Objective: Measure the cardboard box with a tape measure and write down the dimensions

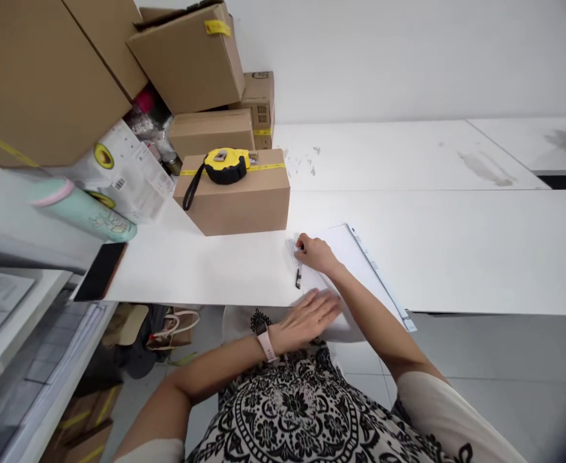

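Observation:
My right hand (316,254) is closed over the left edge of a white sheet of paper (348,251), with its fingers curled round the upper part of a black and white pen (298,278). The pen's lower end points toward me, and the fingers hide the rest. Partly under those fingertips lies a small white piece with a printed grid (292,249). My left hand (309,315), slightly blurred, is stretched flat over the paper's near edge and holds nothing. A pale blue strip (374,267) runs along the paper's right side.
A yellow tape measure (225,165) sits on a cardboard box (244,209) beyond the paper. More boxes (191,61) are stacked behind. To the left lie a mint bottle (87,209) and a dark phone (100,271) at the edge of the white table (437,244).

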Action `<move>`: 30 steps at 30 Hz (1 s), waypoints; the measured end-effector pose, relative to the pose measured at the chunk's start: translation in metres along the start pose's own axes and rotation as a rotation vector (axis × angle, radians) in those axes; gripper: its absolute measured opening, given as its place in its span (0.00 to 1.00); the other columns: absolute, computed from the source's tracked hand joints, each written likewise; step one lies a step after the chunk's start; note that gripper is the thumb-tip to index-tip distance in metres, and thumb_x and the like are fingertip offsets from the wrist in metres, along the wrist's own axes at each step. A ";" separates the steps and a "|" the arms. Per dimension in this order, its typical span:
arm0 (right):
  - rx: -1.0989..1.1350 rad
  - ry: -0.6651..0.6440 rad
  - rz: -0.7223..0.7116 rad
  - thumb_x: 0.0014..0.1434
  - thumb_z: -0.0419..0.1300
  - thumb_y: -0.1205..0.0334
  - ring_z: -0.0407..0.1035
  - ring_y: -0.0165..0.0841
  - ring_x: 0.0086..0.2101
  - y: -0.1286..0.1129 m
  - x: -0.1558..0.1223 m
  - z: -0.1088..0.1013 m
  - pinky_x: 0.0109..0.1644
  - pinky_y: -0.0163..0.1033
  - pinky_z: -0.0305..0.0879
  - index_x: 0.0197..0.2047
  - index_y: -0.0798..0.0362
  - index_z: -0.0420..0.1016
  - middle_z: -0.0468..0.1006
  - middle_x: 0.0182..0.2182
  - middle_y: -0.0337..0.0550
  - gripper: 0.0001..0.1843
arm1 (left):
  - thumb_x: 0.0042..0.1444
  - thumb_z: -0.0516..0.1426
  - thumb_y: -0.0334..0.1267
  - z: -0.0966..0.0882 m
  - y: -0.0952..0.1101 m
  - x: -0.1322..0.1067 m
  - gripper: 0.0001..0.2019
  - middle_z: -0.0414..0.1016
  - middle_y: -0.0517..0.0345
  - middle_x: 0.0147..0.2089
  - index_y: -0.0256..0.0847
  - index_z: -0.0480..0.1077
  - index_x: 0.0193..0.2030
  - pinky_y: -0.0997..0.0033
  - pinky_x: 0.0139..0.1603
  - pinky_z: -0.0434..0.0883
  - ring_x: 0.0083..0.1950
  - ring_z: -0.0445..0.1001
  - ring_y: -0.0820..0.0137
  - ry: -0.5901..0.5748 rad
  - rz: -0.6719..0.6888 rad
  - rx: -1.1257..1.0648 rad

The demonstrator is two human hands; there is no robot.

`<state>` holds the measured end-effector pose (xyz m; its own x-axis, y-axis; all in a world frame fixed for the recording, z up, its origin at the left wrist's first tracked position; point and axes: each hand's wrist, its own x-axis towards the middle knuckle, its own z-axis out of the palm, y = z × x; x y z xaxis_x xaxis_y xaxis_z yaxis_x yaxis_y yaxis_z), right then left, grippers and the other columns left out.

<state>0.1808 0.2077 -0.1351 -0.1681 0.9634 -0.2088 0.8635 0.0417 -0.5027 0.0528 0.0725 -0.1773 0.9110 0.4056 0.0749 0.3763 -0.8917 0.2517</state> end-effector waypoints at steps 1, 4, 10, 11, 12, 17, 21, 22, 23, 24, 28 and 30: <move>0.028 -0.008 -0.012 0.58 0.60 0.68 0.79 0.40 0.37 0.005 0.000 -0.002 0.44 0.41 0.69 0.45 0.50 0.73 0.82 0.30 0.43 0.11 | 0.65 0.50 0.23 0.002 -0.003 -0.001 0.34 0.50 0.37 0.80 0.28 0.48 0.78 0.45 0.80 0.49 0.81 0.44 0.52 -0.024 -0.017 0.036; 0.436 -0.022 -0.006 0.60 0.58 0.65 0.78 0.35 0.29 0.026 -0.005 -0.012 0.41 0.41 0.73 0.44 0.52 0.76 0.80 0.23 0.39 0.09 | 0.67 0.46 0.22 0.002 -0.015 -0.012 0.33 0.49 0.42 0.80 0.31 0.46 0.78 0.44 0.80 0.49 0.81 0.45 0.55 -0.030 -0.056 0.088; 1.242 0.014 -0.186 0.52 0.71 0.50 0.81 0.42 0.48 0.051 -0.030 -0.026 0.59 0.52 0.72 0.45 0.50 0.78 0.88 0.40 0.48 0.20 | 0.57 0.50 0.18 -0.018 -0.061 -0.040 0.42 0.54 0.51 0.79 0.41 0.49 0.78 0.48 0.80 0.48 0.81 0.46 0.62 -0.055 0.043 -0.011; 1.247 0.037 -0.213 0.51 0.73 0.48 0.81 0.42 0.49 0.049 -0.033 -0.024 0.61 0.52 0.70 0.45 0.49 0.77 0.88 0.40 0.47 0.22 | 0.55 0.52 0.18 -0.022 -0.068 -0.042 0.43 0.54 0.51 0.80 0.43 0.50 0.78 0.47 0.80 0.48 0.81 0.45 0.61 -0.071 0.064 -0.032; 1.242 0.057 -0.231 0.50 0.74 0.47 0.81 0.42 0.49 0.045 -0.035 -0.020 0.62 0.52 0.69 0.44 0.48 0.76 0.88 0.40 0.46 0.23 | 0.53 0.54 0.19 -0.026 -0.074 -0.043 0.44 0.53 0.51 0.80 0.45 0.52 0.77 0.46 0.80 0.47 0.82 0.44 0.60 -0.080 0.073 -0.047; 1.267 0.140 -0.208 0.55 0.68 0.35 0.81 0.38 0.38 0.017 -0.028 0.014 0.56 0.49 0.72 0.36 0.48 0.68 0.82 0.25 0.39 0.26 | 0.53 0.55 0.19 -0.033 -0.083 -0.043 0.44 0.51 0.50 0.80 0.49 0.55 0.76 0.42 0.79 0.47 0.82 0.42 0.56 -0.086 0.052 -0.012; 1.319 0.149 -0.188 0.59 0.56 0.25 0.79 0.35 0.36 0.005 -0.008 0.042 0.50 0.46 0.74 0.43 0.49 0.71 0.82 0.28 0.40 0.33 | 0.54 0.55 0.21 -0.026 -0.079 -0.042 0.44 0.50 0.52 0.81 0.47 0.49 0.78 0.44 0.80 0.45 0.82 0.41 0.57 -0.095 0.017 0.044; 1.312 0.153 -0.188 0.58 0.57 0.25 0.79 0.35 0.38 0.005 -0.005 0.047 0.50 0.45 0.74 0.47 0.50 0.72 0.84 0.33 0.43 0.35 | 0.55 0.56 0.23 -0.024 -0.078 -0.043 0.45 0.49 0.49 0.81 0.44 0.48 0.78 0.44 0.80 0.45 0.82 0.40 0.55 -0.081 -0.022 0.053; 1.300 0.164 -0.188 0.56 0.60 0.26 0.79 0.35 0.40 0.005 -0.002 0.051 0.51 0.44 0.74 0.49 0.50 0.73 0.84 0.37 0.45 0.36 | 0.54 0.58 0.25 -0.021 -0.078 -0.043 0.46 0.46 0.44 0.81 0.40 0.46 0.79 0.43 0.80 0.45 0.82 0.39 0.52 -0.061 -0.071 0.061; 1.284 0.182 -0.184 0.54 0.64 0.29 0.79 0.35 0.41 0.006 0.000 0.054 0.51 0.43 0.73 0.50 0.51 0.75 0.84 0.39 0.46 0.35 | 0.54 0.60 0.27 -0.019 -0.077 -0.044 0.47 0.43 0.38 0.81 0.36 0.44 0.79 0.42 0.80 0.45 0.82 0.37 0.48 -0.042 -0.123 0.068; 1.151 0.216 -0.188 0.53 0.69 0.36 0.73 0.31 0.32 0.012 -0.001 0.060 0.40 0.39 0.71 0.41 0.51 0.78 0.80 0.30 0.39 0.27 | 0.52 0.60 0.29 -0.012 -0.075 -0.044 0.48 0.37 0.29 0.81 0.32 0.42 0.78 0.38 0.79 0.46 0.82 0.35 0.44 -0.016 -0.212 0.082; 1.060 0.228 -0.200 0.58 0.63 0.34 0.66 0.29 0.26 0.013 -0.006 0.059 0.33 0.37 0.65 0.34 0.51 0.76 0.73 0.23 0.35 0.26 | 0.53 0.59 0.29 -0.010 -0.073 -0.044 0.48 0.38 0.31 0.81 0.35 0.42 0.79 0.38 0.79 0.46 0.82 0.36 0.45 0.001 -0.211 0.086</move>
<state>0.1649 0.1874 -0.1899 -0.0738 0.9954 0.0618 -0.0342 0.0594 -0.9976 -0.0164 0.1223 -0.1891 0.8103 0.5852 0.0305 0.5716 -0.8008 0.1788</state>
